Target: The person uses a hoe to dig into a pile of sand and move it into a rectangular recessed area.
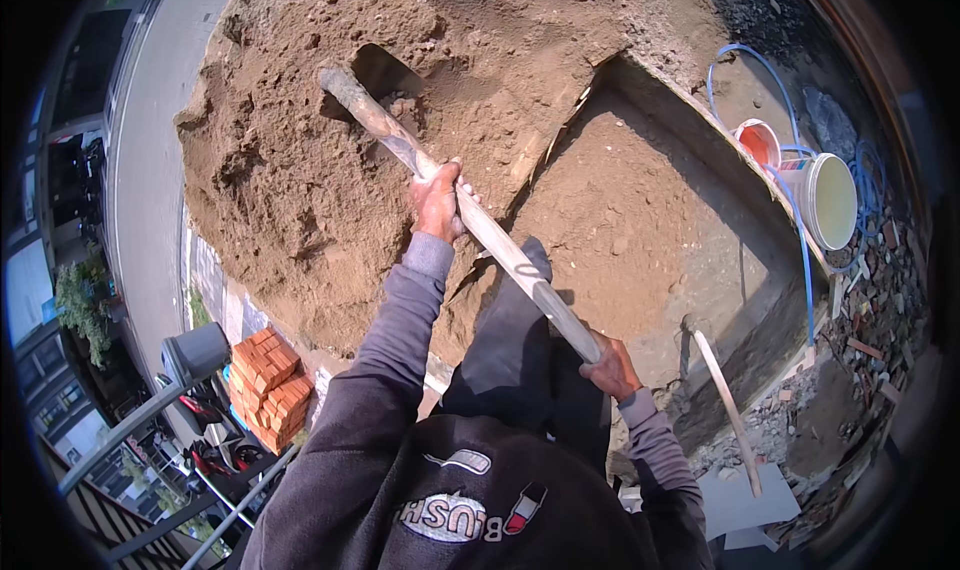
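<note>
A long wooden handle runs slantwise across the view. My left hand is wrapped around its middle, and my right hand grips its lower end near my hip. At the far end is a dirt-caked socket, with a dark metal blade, probably a hoe's, partly sunk in a large sand heap. To the right of the handle lies a wood-edged mixing trough with a layer of sand in it. My legs stand at the trough's near-left corner.
Another wooden tool handle leans at the trough's near right. Beyond its right edge are a white bucket, an orange-lined bucket, a blue hose and rubble. Stacked bricks stand lower left, near a road and parked motorcycles.
</note>
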The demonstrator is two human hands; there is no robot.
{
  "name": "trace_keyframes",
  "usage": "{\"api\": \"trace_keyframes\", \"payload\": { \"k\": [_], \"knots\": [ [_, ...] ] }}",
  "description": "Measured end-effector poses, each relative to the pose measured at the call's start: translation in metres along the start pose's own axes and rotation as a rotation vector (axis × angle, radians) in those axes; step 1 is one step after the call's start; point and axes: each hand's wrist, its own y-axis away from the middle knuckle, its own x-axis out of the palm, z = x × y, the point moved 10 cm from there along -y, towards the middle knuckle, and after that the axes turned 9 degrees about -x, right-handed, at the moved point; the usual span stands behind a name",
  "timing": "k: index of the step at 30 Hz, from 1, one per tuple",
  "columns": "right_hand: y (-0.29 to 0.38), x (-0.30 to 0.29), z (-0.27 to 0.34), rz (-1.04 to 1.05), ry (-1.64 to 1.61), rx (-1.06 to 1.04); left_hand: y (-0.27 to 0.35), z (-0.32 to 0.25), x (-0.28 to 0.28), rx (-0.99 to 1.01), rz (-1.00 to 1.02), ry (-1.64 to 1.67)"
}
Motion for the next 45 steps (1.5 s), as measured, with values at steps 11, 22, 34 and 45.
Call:
{"api": "trace_keyframes", "payload": {
  "k": [11,22,34,45],
  "knots": [
    [0.031,-0.012,0.085,0.102,0.178,0.186,-0.051,0.07,-0.043,-0.327,-0.041,-0.041],
    [0.128,-0.083,0.072,0.004,0.166,0.302,0.037,0.162,0.02,-0.433,0.001,0.045],
    [0.161,-0.123,-0.031,0.013,0.511,0.155,0.135,0.172,0.026,-0.553,0.189,0.361],
    [0.012,-0.086,0.064,0.157,0.93,-0.259,0.042,0.161,-0.119,-0.263,-0.138,0.684]
  ]
}}
